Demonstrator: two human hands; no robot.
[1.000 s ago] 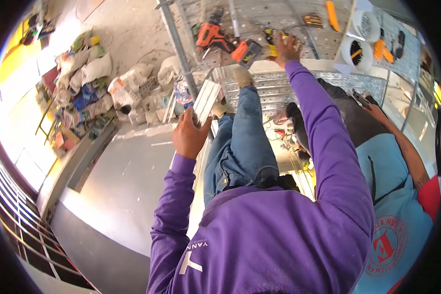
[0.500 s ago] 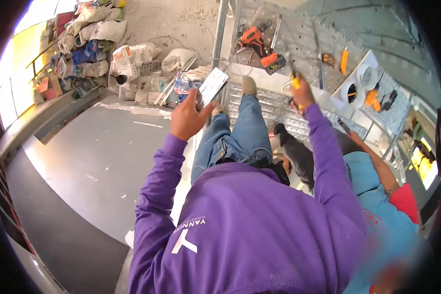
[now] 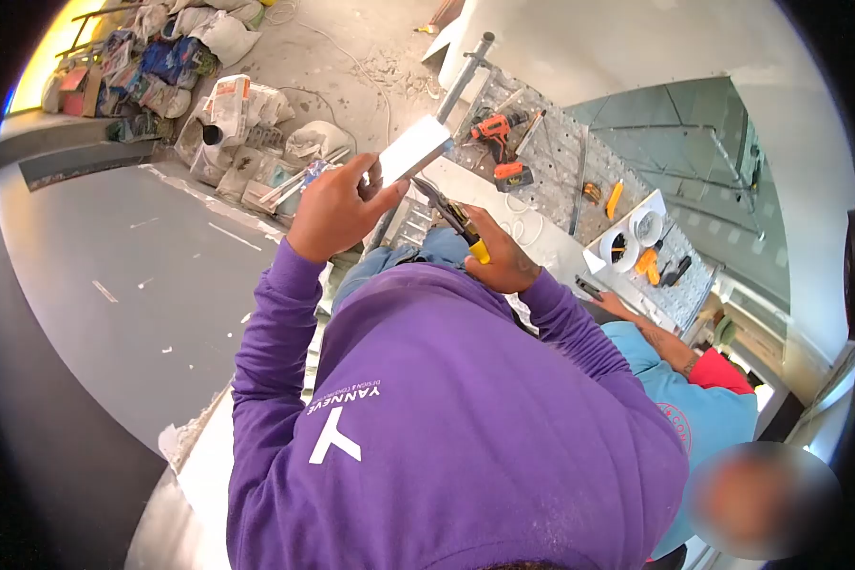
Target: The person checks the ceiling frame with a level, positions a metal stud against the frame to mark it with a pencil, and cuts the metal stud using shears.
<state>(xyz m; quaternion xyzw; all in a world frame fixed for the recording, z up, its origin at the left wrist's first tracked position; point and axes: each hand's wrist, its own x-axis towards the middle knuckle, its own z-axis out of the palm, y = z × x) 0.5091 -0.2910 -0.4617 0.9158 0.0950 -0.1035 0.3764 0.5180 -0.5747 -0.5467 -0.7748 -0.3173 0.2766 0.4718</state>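
Note:
A short, bright metal channel piece [image 3: 410, 152] is gripped between the fingers and thumb of my left hand [image 3: 337, 207], at the upper centre. Just right of it, my right hand [image 3: 502, 255] is closed round snips with yellow-and-black handles [image 3: 465, 228]. The snips' jaws point up and left, close to the lower end of the channel; whether they touch it I cannot tell. Both hands are in front of my chest, in purple sleeves.
An orange drill [image 3: 494, 131] lies on the perforated platform [image 3: 553, 142], near white tubs [image 3: 646, 226] and orange tools. A co-worker in a blue shirt [image 3: 698, 385] is at the right, one hand holding a tool. Sacks [image 3: 223, 38] are heaped at upper left, beside a metal pole [image 3: 465, 81].
My right hand has picked up the snips from the platform and brought them down and left, beside the channel. My left hand still holds the channel. The view has shifted.

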